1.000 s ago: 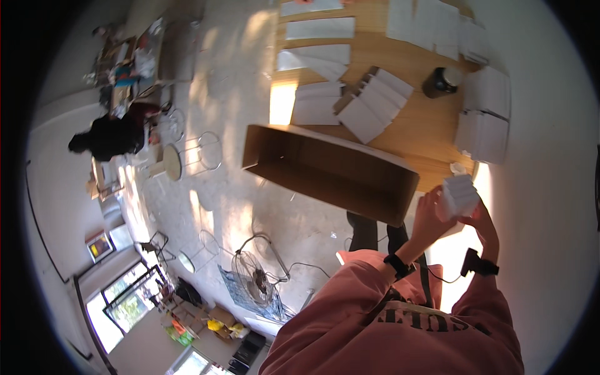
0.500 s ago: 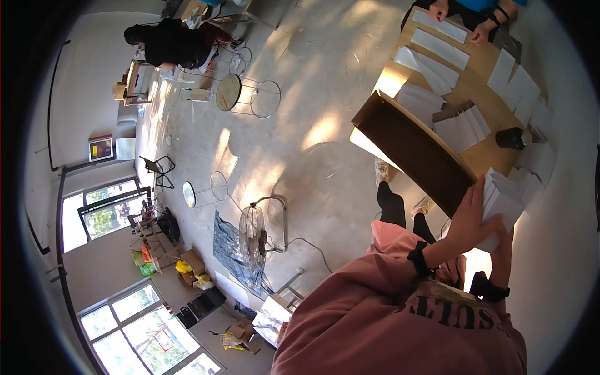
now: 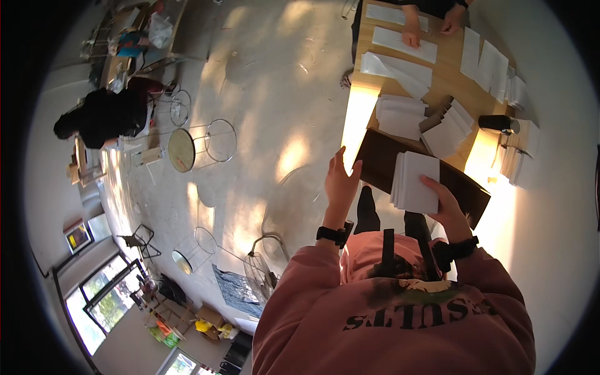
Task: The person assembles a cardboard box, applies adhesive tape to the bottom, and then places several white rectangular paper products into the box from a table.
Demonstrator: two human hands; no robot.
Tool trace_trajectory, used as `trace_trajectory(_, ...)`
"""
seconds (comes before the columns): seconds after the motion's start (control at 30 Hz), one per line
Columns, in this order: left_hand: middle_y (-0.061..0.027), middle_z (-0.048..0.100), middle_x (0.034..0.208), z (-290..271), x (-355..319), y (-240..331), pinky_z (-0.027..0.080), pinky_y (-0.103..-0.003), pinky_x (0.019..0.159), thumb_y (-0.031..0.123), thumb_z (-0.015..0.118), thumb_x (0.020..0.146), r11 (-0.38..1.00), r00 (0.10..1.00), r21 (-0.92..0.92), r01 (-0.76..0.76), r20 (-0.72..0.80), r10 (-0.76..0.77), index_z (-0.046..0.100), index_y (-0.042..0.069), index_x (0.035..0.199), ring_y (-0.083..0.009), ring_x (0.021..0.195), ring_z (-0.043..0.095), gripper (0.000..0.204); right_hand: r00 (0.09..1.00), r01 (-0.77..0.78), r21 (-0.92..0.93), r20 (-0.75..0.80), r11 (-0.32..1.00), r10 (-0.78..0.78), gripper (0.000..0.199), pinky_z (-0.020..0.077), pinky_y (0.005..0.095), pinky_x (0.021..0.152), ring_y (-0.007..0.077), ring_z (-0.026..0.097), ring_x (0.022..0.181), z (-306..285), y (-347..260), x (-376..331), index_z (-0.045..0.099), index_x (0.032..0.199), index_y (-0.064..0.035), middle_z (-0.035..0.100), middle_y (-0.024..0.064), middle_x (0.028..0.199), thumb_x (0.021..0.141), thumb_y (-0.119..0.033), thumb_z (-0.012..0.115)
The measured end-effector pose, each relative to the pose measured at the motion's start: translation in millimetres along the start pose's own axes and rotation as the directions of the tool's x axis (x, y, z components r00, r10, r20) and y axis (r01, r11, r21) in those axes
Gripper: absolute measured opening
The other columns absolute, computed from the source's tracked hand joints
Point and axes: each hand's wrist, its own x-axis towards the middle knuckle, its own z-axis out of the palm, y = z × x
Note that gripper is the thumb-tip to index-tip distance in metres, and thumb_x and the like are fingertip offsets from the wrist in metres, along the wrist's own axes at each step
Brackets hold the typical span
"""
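My right hand (image 3: 447, 203) is closed on a stack of white folded papers (image 3: 417, 182), with its thumb across the top. The stack is above a dark brown open box (image 3: 380, 157), whose inside is in shadow. I cannot tell whether the stack touches the box. Fingers spread, my left hand (image 3: 342, 187) is raised at the box's left end and holds nothing. Beyond the box, fanned white paper stacks (image 3: 400, 119) lie on the wooden table (image 3: 453, 78), beside another stack (image 3: 447, 134) with a brown piece against it.
A black cup (image 3: 494, 123) lies or stands tilted near the table's right side. White sheets (image 3: 397, 70) cover its far part, where a co-worker's hands (image 3: 411, 28) rest. Left on the floor are round stools (image 3: 181, 150) and a fan (image 3: 257, 272). Another person (image 3: 103, 115) sits farther left.
The paper stack has moved from the box's right end to above its middle. My left hand has let go of it and moved left. The whole view has turned.
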Motion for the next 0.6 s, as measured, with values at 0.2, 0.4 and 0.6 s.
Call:
trace_trajectory(0.2,-0.0132,0.065,0.083,5.7,20.8,-5.9,0.05,-0.037,0.066,0.023,0.049,0.087,0.987,0.961,0.129,-0.096,0.27,0.058,0.062,0.007,0.102,-0.0287,0.072,0.063,0.025,0.996,0.007,0.142,-0.092,0.99,0.006,0.04,0.0459,0.0347,0.086,0.024,0.057,0.095,17.8,19.2,69.9,0.051,0.109,0.0006,0.057,0.0113,0.103,0.077,-0.018,0.067)
trace_trajectory(0.4,-0.0143,0.064,0.083,11.6,26.9,-11.7,0.05,-0.038,0.062,0.018,0.047,0.089,0.967,0.938,0.146,-0.207,0.311,0.154,0.058,0.007,0.106,-0.0303,0.072,0.062,0.024,1.0,-0.011,0.073,-0.018,0.997,0.013,0.045,0.0405,0.0353,0.093,0.0235,0.051,0.104,-0.1,39.1,149.9,0.048,0.114,-0.0005,0.054,0.0109,0.11,0.076,-0.015,0.068)
trace_trajectory(0.6,-0.0149,0.064,0.084,9.7,20.5,-21.1,0.05,-0.039,0.063,0.018,0.049,0.088,0.971,0.935,0.157,-0.178,0.333,0.117,0.058,0.005,0.107,-0.0313,0.072,0.062,0.025,0.999,-0.029,0.04,0.046,0.999,0.027,0.045,0.0387,0.0323,0.095,0.0204,0.051,0.104,-13.0,54.8,192.8,0.049,0.115,-0.0022,0.054,0.008,0.111,0.076,-0.015,0.068)
